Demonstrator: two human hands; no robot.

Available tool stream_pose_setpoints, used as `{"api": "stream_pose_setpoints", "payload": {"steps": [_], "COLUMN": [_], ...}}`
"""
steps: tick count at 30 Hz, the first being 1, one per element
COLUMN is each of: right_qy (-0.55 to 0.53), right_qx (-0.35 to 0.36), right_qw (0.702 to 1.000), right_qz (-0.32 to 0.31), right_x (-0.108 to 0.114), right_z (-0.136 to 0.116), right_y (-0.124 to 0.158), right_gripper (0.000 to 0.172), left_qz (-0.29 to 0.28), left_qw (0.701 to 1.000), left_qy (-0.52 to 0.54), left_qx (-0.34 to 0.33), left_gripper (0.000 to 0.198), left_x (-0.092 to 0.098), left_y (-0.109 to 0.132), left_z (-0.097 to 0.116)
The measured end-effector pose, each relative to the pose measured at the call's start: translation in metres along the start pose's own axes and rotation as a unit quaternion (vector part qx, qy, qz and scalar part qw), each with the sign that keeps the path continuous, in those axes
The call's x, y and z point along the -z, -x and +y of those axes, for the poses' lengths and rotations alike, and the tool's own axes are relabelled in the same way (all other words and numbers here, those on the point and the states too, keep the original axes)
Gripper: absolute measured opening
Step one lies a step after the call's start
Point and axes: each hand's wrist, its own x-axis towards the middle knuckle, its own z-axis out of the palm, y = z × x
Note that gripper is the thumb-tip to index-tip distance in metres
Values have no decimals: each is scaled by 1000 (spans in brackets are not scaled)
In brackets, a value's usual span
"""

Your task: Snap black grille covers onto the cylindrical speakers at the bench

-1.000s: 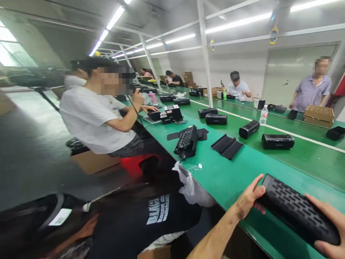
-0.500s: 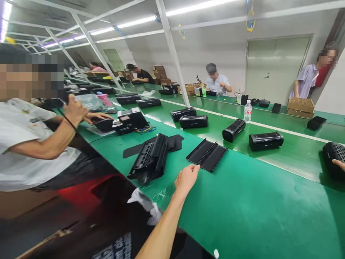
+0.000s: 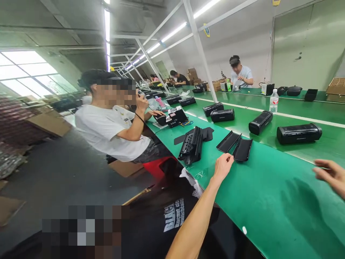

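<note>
Two black curved panels [image 3: 243, 149] lie side by side on the green table, angled so a gap shows between them. My left hand [image 3: 223, 166] is closed in a pinch at the near corner of the right panel; the exact contact is partly hidden by the fingers. My right hand [image 3: 332, 177] hovers above the table at the right edge, its fingers apart and nothing in them. Left of the panels, a black slotted housing [image 3: 191, 145] rests with flat dark sheets [image 3: 207, 134] behind it.
Black cylindrical speakers [image 3: 299, 133] stand along the table beyond the panels, with a water bottle [image 3: 274, 101] behind them. A co-worker in a white shirt [image 3: 107, 133] sits at left near a boxy device [image 3: 177, 117]. A slanted white post [image 3: 201, 54] rises behind the speakers.
The view has swung left. The panels, parallel before, now splay apart beside my left hand. My right hand, earlier on a speaker at the far right, is now off it and further into view.
</note>
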Motion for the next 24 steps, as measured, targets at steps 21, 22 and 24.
{"api": "stream_pose_setpoints", "payload": {"steps": [21, 22, 24], "right_qy": [-347, -356, -376], "right_qx": [-132, -130, -129], "right_qw": [925, 922, 916], "right_qz": [-86, -72, -53], "right_x": [-49, -46, -41], "right_z": [7, 8, 11], "right_y": [128, 135, 146], "right_gripper": [73, 74, 73], "left_qz": [-129, -155, -195], "left_qw": [885, 853, 791], "left_qy": [444, 498, 571], "left_qx": [-56, 8, 106], "left_gripper": [32, 39, 57], "left_x": [-9, -14, -22], "left_y": [251, 260, 277], "left_z": [55, 61, 73]}}
